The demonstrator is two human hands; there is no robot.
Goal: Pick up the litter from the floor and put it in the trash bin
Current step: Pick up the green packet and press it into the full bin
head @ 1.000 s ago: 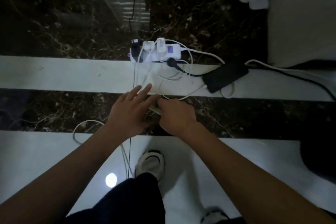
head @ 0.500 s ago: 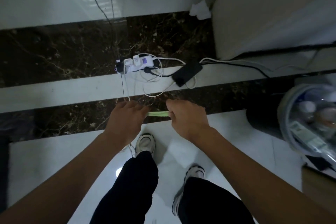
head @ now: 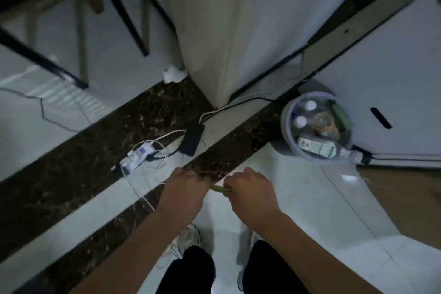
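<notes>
A thin pale green strip of litter (head: 220, 189) stretches between my two hands above the floor. My left hand (head: 185, 190) grips its left end with curled fingers. My right hand (head: 248, 190) pinches its right end. The trash bin (head: 287, 124), round with a clear liner, stands on the floor to the right and farther away; several bottles and a carton lie inside it. A crumpled white tissue (head: 173, 74) lies on the floor at the foot of a white cabinet.
A white power strip (head: 138, 154) with tangled cables and a black adapter (head: 192, 139) lies just beyond my left hand. Black chair legs (head: 124, 9) stand at the upper left. The white cabinet (head: 229, 31) rises ahead. My shoes (head: 188, 238) are below.
I have stood up and turned right with the green strip held in both hands. The trash bin has come into fuller view; the power strip has slid left.
</notes>
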